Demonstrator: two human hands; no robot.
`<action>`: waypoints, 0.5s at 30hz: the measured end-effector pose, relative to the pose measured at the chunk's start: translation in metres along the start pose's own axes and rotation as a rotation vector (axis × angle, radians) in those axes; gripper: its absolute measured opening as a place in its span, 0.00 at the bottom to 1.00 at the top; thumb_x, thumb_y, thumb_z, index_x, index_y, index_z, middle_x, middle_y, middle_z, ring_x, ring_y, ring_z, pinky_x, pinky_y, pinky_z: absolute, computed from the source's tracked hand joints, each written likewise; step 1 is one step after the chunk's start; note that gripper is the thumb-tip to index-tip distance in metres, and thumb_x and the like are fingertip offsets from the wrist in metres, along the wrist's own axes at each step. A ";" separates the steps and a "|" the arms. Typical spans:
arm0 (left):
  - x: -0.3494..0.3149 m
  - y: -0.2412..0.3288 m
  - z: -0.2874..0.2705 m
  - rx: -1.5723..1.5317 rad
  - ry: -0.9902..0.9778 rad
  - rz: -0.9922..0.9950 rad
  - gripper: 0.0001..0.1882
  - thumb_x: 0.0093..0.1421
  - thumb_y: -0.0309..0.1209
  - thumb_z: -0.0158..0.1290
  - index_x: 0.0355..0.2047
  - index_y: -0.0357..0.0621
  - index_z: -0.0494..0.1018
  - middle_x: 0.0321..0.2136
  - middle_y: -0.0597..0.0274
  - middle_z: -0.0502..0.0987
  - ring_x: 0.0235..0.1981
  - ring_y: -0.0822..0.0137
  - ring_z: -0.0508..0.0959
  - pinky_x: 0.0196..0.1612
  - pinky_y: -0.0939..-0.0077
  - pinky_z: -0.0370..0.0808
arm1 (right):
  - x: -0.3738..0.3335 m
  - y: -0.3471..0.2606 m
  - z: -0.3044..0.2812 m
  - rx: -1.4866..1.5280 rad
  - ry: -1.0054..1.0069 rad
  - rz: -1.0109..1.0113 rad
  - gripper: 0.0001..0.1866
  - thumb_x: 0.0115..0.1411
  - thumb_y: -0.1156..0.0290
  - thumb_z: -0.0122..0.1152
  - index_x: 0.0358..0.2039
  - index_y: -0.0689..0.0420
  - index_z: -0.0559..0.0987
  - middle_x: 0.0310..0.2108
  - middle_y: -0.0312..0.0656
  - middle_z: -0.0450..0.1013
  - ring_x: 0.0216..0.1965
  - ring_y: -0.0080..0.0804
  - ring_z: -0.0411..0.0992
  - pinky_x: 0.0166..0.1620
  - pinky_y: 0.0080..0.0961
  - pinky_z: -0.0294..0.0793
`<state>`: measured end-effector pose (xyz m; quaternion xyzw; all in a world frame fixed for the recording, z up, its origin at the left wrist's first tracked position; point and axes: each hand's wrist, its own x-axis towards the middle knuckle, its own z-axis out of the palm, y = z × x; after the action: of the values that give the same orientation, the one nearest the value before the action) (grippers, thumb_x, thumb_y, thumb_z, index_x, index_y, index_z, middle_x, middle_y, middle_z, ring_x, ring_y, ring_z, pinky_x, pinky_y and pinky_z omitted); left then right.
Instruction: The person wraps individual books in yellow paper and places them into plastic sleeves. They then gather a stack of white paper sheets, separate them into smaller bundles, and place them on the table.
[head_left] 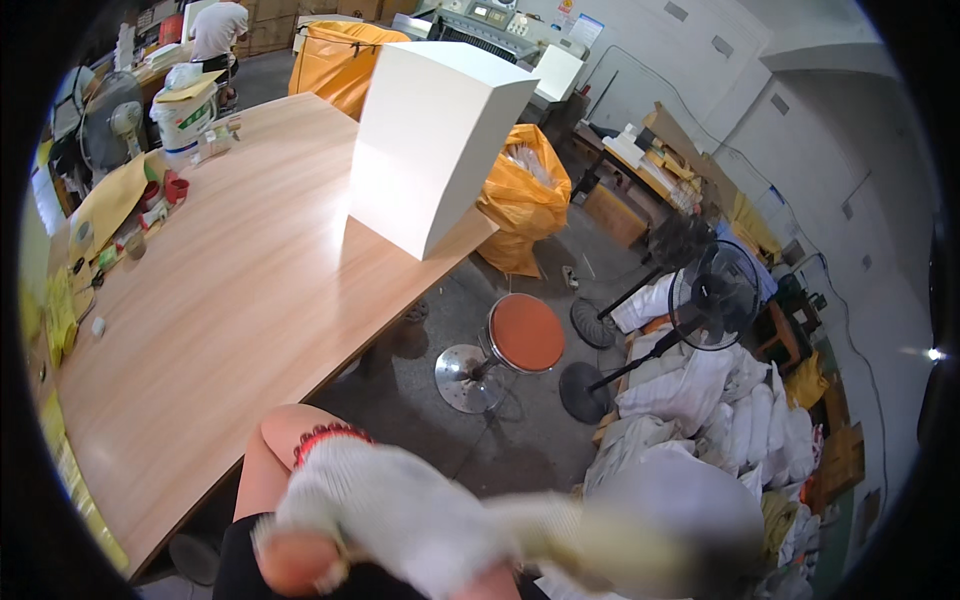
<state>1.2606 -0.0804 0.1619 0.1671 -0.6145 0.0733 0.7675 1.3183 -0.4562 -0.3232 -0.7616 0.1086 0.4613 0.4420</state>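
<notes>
A pale knitted glove covers my left hand [395,505], with a red beaded bracelet [330,438] at the wrist. It reaches across low in front of me, over black clothing. My right hand [570,535] overlaps it and smears into a pale, yellowish blur toward the right. Overlap and motion hide the fingers of both hands, so whether they hold anything cannot be made out. Bare skin [297,562] shows through a pale fabric edge at the lower left. Beyond the hands, a tall white box [415,150] stands upright on the wooden table [230,300], near its right edge.
A round stool [526,332] with an orange-brown seat stands right of the table. Farther right are a black pedestal fan [713,295] and heaped white sacks [690,400]. Orange bags [525,200] flank the box. A white bucket [185,120] and tape rolls [175,187] line the far left.
</notes>
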 end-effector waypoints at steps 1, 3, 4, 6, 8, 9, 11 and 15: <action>0.002 -0.005 -0.024 -0.036 0.074 -0.015 0.48 0.55 0.70 0.37 0.54 0.33 0.65 0.64 0.32 0.39 0.65 0.47 0.49 0.62 0.46 0.48 | 0.003 -0.020 -0.008 0.071 0.018 0.009 0.18 0.63 0.58 0.49 0.46 0.58 0.70 0.39 0.45 0.71 0.33 0.37 0.74 0.37 0.38 0.77; 0.011 -0.018 -0.079 -0.191 0.301 -0.045 0.46 0.56 0.69 0.37 0.58 0.40 0.63 0.66 0.44 0.41 0.66 0.53 0.49 0.64 0.45 0.45 | 0.016 -0.048 -0.032 0.399 0.134 0.076 0.11 0.62 0.66 0.50 0.38 0.60 0.72 0.29 0.44 0.73 0.28 0.38 0.75 0.30 0.37 0.77; 0.008 -0.019 -0.099 -0.226 0.619 -0.155 0.41 0.57 0.65 0.40 0.59 0.47 0.62 0.66 0.53 0.47 0.65 0.55 0.51 0.64 0.48 0.47 | 0.030 -0.049 -0.045 0.427 0.128 0.096 0.12 0.61 0.66 0.51 0.41 0.60 0.71 0.31 0.45 0.72 0.31 0.41 0.74 0.32 0.40 0.77; 0.000 -0.039 -0.142 -0.301 0.860 -0.188 0.35 0.57 0.60 0.46 0.57 0.49 0.65 0.62 0.55 0.56 0.62 0.54 0.57 0.64 0.49 0.52 | 0.075 -0.068 -0.089 0.443 0.020 0.074 0.12 0.62 0.65 0.49 0.41 0.59 0.69 0.33 0.46 0.70 0.32 0.44 0.73 0.34 0.47 0.77; -0.005 -0.064 -0.173 -0.298 1.001 -0.150 0.33 0.56 0.57 0.50 0.54 0.48 0.67 0.60 0.55 0.59 0.60 0.53 0.60 0.64 0.49 0.53 | 0.142 -0.098 -0.135 0.543 -0.007 0.068 0.11 0.62 0.65 0.49 0.40 0.59 0.69 0.32 0.46 0.70 0.32 0.45 0.73 0.35 0.49 0.78; -0.007 -0.077 -0.184 -0.277 1.050 -0.121 0.32 0.55 0.56 0.51 0.53 0.48 0.68 0.59 0.56 0.60 0.59 0.53 0.61 0.63 0.49 0.53 | 0.176 -0.107 -0.154 0.587 -0.027 0.090 0.11 0.62 0.65 0.49 0.40 0.58 0.69 0.32 0.46 0.70 0.31 0.45 0.73 0.36 0.50 0.78; -0.008 -0.102 -0.202 -0.253 1.121 -0.044 0.33 0.55 0.58 0.49 0.52 0.48 0.70 0.60 0.53 0.60 0.61 0.52 0.59 0.64 0.47 0.49 | 0.235 -0.145 -0.192 0.462 -0.001 0.029 0.10 0.63 0.64 0.48 0.39 0.58 0.70 0.32 0.46 0.71 0.32 0.48 0.73 0.35 0.52 0.77; 0.001 -0.139 -0.238 -0.089 1.180 -0.004 0.32 0.55 0.55 0.51 0.53 0.47 0.69 0.61 0.53 0.60 0.61 0.52 0.60 0.65 0.48 0.49 | 0.379 -0.198 -0.244 0.498 -0.320 -0.079 0.18 0.59 0.70 0.51 0.14 0.47 0.60 0.14 0.32 0.53 0.13 0.30 0.54 0.16 0.31 0.58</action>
<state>1.5240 -0.1274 0.0952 0.0671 -0.0857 0.1265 0.9860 1.7884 -0.4369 -0.4672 -0.5511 0.1177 0.5172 0.6442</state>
